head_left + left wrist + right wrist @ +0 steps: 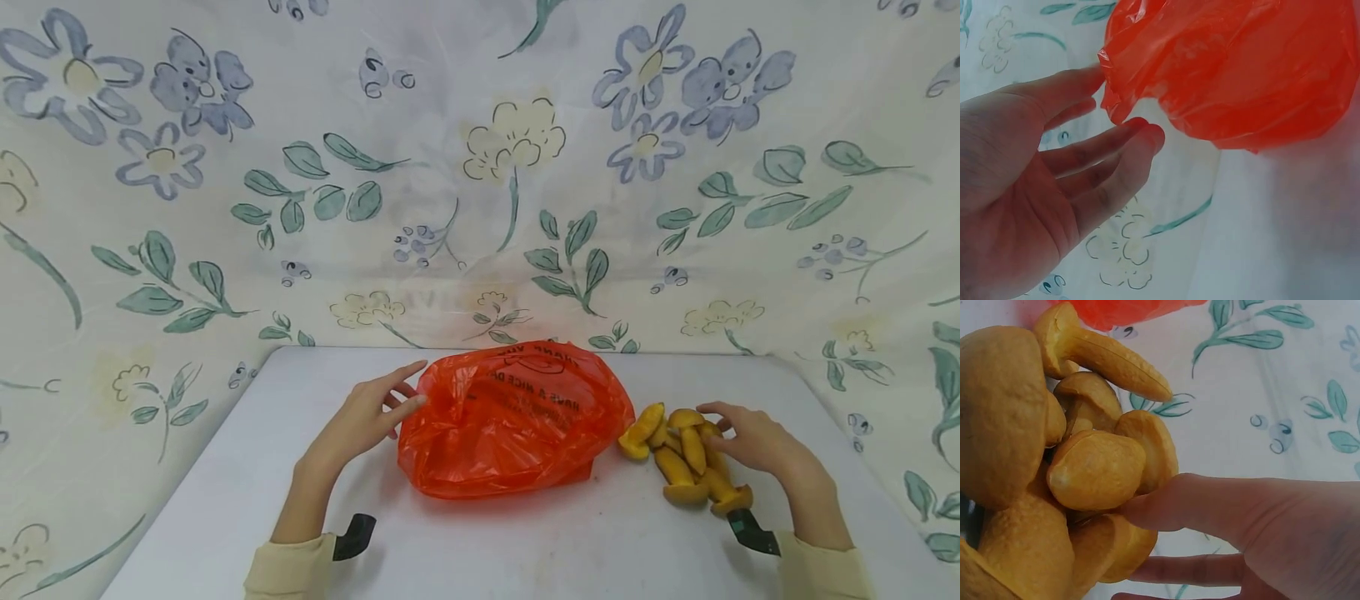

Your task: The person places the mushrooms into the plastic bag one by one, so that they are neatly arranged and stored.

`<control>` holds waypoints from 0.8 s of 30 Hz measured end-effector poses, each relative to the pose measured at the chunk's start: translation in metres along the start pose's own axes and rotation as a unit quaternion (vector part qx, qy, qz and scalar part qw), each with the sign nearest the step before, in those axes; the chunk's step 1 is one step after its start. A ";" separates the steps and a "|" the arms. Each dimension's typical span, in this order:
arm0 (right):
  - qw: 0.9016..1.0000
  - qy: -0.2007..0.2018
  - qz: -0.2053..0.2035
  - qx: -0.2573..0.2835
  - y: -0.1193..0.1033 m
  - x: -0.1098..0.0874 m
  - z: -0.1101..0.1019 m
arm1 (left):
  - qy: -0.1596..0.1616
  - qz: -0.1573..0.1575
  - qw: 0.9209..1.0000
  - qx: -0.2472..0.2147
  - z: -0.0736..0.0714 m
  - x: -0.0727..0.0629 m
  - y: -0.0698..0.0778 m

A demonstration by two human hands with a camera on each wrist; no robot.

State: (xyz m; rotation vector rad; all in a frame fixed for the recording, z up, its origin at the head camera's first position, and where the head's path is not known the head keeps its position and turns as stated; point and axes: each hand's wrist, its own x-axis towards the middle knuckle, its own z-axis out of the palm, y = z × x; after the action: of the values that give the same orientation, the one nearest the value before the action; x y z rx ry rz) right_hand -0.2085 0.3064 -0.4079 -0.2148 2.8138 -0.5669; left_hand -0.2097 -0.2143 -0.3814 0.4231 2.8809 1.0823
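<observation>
A crumpled red plastic bag (517, 425) with dark printing lies on the white table, its body puffed up. My left hand (378, 412) is at the bag's left side, fingers spread and relaxed. The left wrist view shows those fingertips by a loose edge of the bag (1229, 75), not curled round it. Several yellow-brown mushrooms (678, 458) lie in a pile to the right of the bag. At the pile's right side is my right hand (757, 437). Its thumb touches a mushroom (1097, 472) in the right wrist view, with the other fingers extended below, partly hidden behind the mushrooms.
The white table (495, 554) reaches back to a hanging cloth (442, 183) with flowers and leaves, which also surrounds the sides. A black mount (355, 536) projects from the left sleeve and another black mount (753, 533) from the right sleeve, near the lowest mushrooms.
</observation>
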 end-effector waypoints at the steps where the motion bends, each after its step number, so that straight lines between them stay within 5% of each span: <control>1: 1.000 -0.004 0.005 0.001 0.000 0.000 0.000 | 0.000 0.002 1.000 -0.001 0.000 0.000 0.000; 24: 0.998 -0.052 0.033 0.023 0.005 0.001 0.003 | 0.006 0.018 1.000 -0.009 0.004 -0.001 0.002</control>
State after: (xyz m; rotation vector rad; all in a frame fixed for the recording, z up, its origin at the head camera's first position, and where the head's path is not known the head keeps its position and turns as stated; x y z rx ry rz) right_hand -0.2093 0.3094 -0.4127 -0.1377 2.6938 -0.5871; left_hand -0.2076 -0.2104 -0.3833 0.4706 2.8839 1.1181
